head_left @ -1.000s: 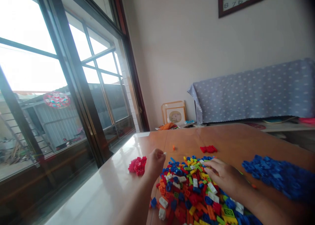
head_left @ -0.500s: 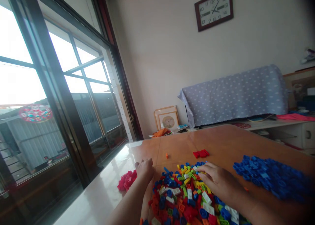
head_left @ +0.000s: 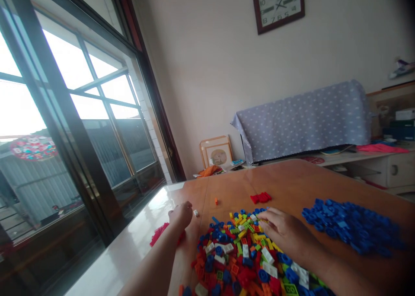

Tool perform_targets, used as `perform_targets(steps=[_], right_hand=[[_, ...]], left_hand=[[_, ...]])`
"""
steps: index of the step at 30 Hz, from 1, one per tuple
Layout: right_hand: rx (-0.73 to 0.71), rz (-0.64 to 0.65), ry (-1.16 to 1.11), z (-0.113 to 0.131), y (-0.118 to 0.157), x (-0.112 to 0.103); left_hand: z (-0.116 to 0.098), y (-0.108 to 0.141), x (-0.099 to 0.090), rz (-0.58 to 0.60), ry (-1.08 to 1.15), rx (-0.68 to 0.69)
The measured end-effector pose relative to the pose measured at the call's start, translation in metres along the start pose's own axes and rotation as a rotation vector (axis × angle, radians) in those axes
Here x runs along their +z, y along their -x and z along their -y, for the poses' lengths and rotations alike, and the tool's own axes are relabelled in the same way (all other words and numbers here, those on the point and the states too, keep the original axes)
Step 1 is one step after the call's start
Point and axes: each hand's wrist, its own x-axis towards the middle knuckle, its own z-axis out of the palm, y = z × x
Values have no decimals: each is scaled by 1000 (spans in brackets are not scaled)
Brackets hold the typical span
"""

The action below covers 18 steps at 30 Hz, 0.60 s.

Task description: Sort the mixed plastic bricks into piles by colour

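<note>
A large mixed heap of toy building bricks (head_left: 240, 253) in red, blue, yellow, green, orange and white lies in front of me on the wooden table. My right hand (head_left: 282, 227) rests over the heap's far right side, its fingers apart and touching bricks, with none visibly gripped. To the left of the heap, my left hand (head_left: 181, 214) is curled closed; whatever its fingers may hold is hidden. Just right of its knuckles a small white brick (head_left: 196, 213) sits on the table. Pinkish-red bricks (head_left: 159, 232) lie in a pile partly covered by my left wrist.
A pile of blue bricks (head_left: 350, 227) spreads on the right. Farther back are a small group of red bricks (head_left: 261, 197) and one orange brick (head_left: 216, 201). Beyond the table (head_left: 285, 175) stand a cloth-covered object (head_left: 301, 119) and a low cabinet (head_left: 400, 168). Glass doors are at left.
My left hand has moved left, over the pinkish-red pile, and the white brick now shows beside it. My right hand stays at the heap. The whole view has shifted slightly.
</note>
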Motion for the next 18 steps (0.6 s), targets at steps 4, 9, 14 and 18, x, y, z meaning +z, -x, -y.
perform_targets(steps=[4, 9, 14, 18], right_hand=[[-9, 2, -2, 0, 1, -1], [-6, 19, -26, -2, 2, 4], [-10, 27, -5, -8, 2, 13], [-9, -5, 7, -12, 1, 18]], left_hand=[[31, 10, -13, -12, -5, 15], [62, 38, -19, 9, -10, 24], [69, 54, -14, 43, -11, 72], [68, 53, -9, 44, -23, 87]])
